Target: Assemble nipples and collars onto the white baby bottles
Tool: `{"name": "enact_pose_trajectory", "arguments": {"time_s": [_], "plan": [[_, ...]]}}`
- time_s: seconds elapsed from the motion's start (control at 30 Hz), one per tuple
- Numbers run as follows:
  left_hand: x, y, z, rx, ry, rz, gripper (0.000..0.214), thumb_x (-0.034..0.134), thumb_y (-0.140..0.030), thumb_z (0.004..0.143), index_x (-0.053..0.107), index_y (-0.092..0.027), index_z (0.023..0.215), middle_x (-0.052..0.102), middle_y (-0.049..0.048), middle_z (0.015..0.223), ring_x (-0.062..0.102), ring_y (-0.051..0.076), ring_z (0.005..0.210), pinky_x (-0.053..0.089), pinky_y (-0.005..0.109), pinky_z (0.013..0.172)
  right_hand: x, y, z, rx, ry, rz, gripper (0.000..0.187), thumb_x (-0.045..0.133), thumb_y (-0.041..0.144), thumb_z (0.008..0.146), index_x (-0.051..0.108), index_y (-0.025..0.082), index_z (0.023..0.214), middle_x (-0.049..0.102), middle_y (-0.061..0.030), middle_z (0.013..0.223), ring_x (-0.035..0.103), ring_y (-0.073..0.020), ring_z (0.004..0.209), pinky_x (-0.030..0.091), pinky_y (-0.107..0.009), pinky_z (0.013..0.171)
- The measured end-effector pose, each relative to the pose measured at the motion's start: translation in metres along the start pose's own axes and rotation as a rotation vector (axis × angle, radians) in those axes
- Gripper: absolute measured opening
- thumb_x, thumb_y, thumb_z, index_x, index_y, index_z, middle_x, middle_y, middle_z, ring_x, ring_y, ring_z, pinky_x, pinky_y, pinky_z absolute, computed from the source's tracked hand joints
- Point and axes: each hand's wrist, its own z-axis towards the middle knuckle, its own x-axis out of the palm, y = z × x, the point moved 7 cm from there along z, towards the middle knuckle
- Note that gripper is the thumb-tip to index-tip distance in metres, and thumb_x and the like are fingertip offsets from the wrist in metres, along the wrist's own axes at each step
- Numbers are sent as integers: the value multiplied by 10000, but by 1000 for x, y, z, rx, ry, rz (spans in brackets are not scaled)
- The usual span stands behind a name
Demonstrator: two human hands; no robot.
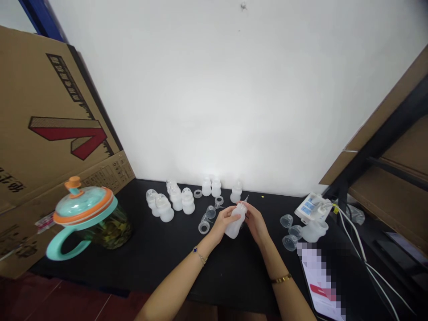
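Note:
A milky white baby bottle [234,223] is tilted above the black table, its top leaning to the upper right. Around its body my left hand [225,219] is closed. My right hand [256,219] has its fingers closed at the bottle's neck, where a clear pointed nipple [246,199] sticks out. How the nipple sits on the neck is hidden by the fingers. Left of my hands lie a clear dome cap [210,211], a collar ring [203,227] and another ring [219,200]. Just behind stands another white bottle [236,191].
Several capped bottles [163,208] stand at the left, two bottles [211,186] near the wall. A big lidded jug [100,223] is far left. Clear caps [290,242], an uncapped bottle [313,232], a white device [312,207], a phone [321,285] and cables [354,236] occupy the right.

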Motion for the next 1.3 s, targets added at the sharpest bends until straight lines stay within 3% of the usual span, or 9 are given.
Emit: {"name": "enact_pose_trajectory", "arguments": {"time_s": [0.2,0.5,1.3], "plan": [[0,-1,-1,7,0,34,552,855,-387,669,686,-161,1144,745,90,999,691,248,880,507,340,810,-3,-2,3,-8,-2,10,438,809,559,667,799,214,937,755,-93,1072,673,-311,990,508,-377,757],[0,-3,2,82,-13,91,567,885,-370,622,692,-154,1110,730,128,1112,667,302,1053,496,400,946,-7,-4,4,-2,-28,29,384,820,497,676,801,199,918,764,-90,1018,676,-289,970,504,-362,774],[-1,-6,0,178,-59,230,534,859,-322,665,648,-154,1126,696,141,1169,674,288,1043,519,394,923,-9,-4,3,-35,-31,11,373,821,484,695,807,192,926,768,-85,972,674,-264,930,505,-350,779]]}}
